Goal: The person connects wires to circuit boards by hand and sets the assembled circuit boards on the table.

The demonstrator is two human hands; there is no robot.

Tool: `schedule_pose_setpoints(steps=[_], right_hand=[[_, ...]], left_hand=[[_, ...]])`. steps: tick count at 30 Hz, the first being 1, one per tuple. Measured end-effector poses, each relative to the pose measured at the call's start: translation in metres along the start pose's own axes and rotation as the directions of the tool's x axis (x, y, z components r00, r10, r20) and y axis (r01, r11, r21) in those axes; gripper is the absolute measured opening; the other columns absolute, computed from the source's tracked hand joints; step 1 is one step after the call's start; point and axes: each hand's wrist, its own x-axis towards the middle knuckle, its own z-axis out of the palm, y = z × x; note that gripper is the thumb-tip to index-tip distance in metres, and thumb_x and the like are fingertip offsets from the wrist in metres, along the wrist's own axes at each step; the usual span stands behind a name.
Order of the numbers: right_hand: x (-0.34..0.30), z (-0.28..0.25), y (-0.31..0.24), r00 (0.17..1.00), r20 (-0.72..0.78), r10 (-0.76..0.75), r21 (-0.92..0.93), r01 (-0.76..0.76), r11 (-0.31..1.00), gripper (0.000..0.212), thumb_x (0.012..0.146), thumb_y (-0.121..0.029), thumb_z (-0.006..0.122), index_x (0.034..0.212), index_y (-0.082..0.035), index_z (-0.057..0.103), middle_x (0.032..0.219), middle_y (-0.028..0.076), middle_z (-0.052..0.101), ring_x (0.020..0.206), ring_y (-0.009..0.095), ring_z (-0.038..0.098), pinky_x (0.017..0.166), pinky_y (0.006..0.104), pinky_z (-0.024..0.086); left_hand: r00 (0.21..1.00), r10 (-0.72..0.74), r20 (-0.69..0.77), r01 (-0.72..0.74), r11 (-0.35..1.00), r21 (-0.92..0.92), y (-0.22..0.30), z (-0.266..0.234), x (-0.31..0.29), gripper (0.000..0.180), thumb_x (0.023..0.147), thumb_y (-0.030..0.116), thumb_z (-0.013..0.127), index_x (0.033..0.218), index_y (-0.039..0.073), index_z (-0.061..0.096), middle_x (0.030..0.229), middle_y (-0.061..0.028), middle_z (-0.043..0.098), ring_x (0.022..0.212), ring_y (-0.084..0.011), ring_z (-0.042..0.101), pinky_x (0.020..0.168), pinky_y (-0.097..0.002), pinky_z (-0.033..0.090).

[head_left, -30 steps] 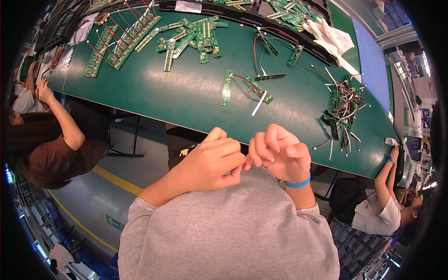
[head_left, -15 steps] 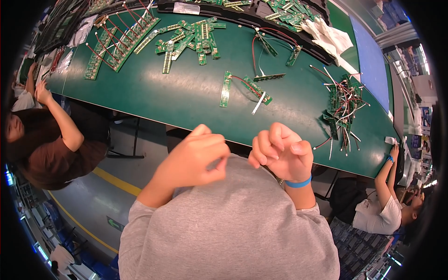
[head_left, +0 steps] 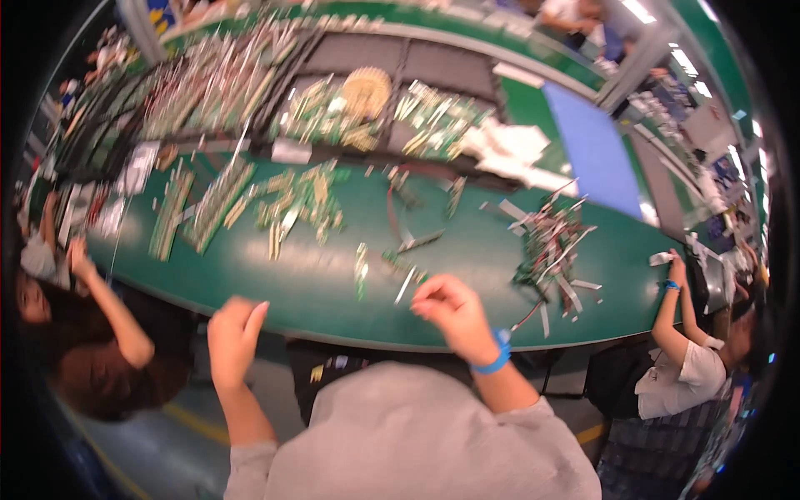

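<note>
My left hand (head_left: pixel 236 340) is off the table's near edge, fingers curled in and thumb up, with nothing visible in it. Over the near part of the green table, my right hand (head_left: pixel 454 312) has loosely bent fingers and seems to hold nothing; it wears a blue wristband (head_left: pixel 497 353). Just beyond its fingertips lies a small circuit board (head_left: pixel 404 266) with a white lead. A narrow circuit board (head_left: pixel 360 271) lies to its left. Farther back, red wire joins a few more boards (head_left: pixel 419 242). Motion blurs the picture.
A tangle of wired boards (head_left: pixel 550 246) lies right. Loose boards (head_left: pixel 304 200) are heaped left of centre, beside long board panels (head_left: pixel 218 208). Black trays (head_left: pixel 333 58) line the back with white gloves (head_left: pixel 508 146). Co-workers sit left (head_left: pixel 112 317) and right (head_left: pixel 687 358).
The view has tilted up, showing more trays at the back. My hands have moved apart: the left to the left with its thumb raised, the right forward toward the small boards.
</note>
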Motion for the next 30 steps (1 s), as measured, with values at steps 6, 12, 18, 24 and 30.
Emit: schedule_pose_setpoints(steps=[6, 12, 18, 24, 30], right_hand=[[0.015, 0.002, 0.010, 0.895, 0.238, -0.376, -0.606, 0.440, 0.663, 0.030, 0.077, -0.002, 0.054, 0.106, -0.007, 0.057, 0.113, 0.010, 0.053, 0.101, 0.026, 0.051, 0.085, 0.0350, 0.041], [0.023, 0.007, 0.023, 0.834, 0.364, -0.414, -0.768, 0.521, 0.373, 0.044, 0.074, 0.000, 0.055, 0.116, -0.010, 0.054, 0.118, 0.010, 0.051, 0.105, 0.029, 0.050, 0.087, 0.0380, 0.042], [0.040, 0.002, 0.043, 0.825, 0.379, -0.419, -0.733, 0.545, 0.408, 0.031, 0.072, 0.003, 0.054, 0.102, -0.005, 0.057, 0.102, 0.010, 0.056, 0.094, 0.028, 0.055, 0.079, 0.0365, 0.046], [0.043, -0.009, 0.021, 0.906, 0.172, -0.387, -0.499, 0.419, 0.759, 0.026, 0.071, 0.008, 0.048, 0.096, 0.002, 0.051, 0.085, 0.012, 0.056, 0.078, 0.020, 0.060, 0.069, 0.0295, 0.048], [0.039, -0.018, 0.016, 0.944, 0.183, -0.275, -0.378, 0.326, 0.867, 0.026, 0.071, 0.008, 0.046, 0.096, 0.003, 0.051, 0.086, 0.011, 0.059, 0.080, 0.017, 0.061, 0.070, 0.0281, 0.049]], left_hand=[[0.986, 0.016, 0.169, -0.028, 0.997, 0.069, 0.058, 0.061, 0.031, 0.036, 0.078, 0.028, 0.063, 0.104, 0.005, 0.054, 0.090, -0.0138, 0.060, 0.078, -0.0347, 0.060, 0.068, -0.0425, 0.046], [0.980, -0.006, 0.200, -0.031, 0.983, 0.182, 0.062, 0.124, 0.062, 0.032, 0.074, 0.028, 0.067, 0.084, 0.002, 0.052, 0.076, -0.0156, 0.061, 0.072, -0.0352, 0.060, 0.064, -0.0431, 0.046], [0.978, 0.156, 0.136, -0.160, 0.987, 0.021, 0.049, 0.128, 0.073, 0.022, 0.073, 0.011, 0.066, 0.082, 0.001, 0.048, 0.067, -0.0136, 0.060, 0.060, -0.0296, 0.058, 0.057, -0.0380, 0.046], [0.960, 0.107, 0.260, 0.016, 0.903, -0.429, 0.081, 0.098, 0.075, 0.045, 0.072, -0.004, 0.062, 0.114, 0.003, 0.047, 0.061, -0.0086, 0.053, 0.053, -0.0127, 0.051, 0.052, -0.0271, 0.043], [0.856, 0.301, 0.420, -0.234, 0.950, -0.206, 0.069, 0.097, 0.081, 0.047, 0.070, 0.002, 0.065, 0.115, 0.003, 0.050, 0.063, -0.0120, 0.057, 0.055, -0.0239, 0.057, 0.056, -0.0326, 0.046]])
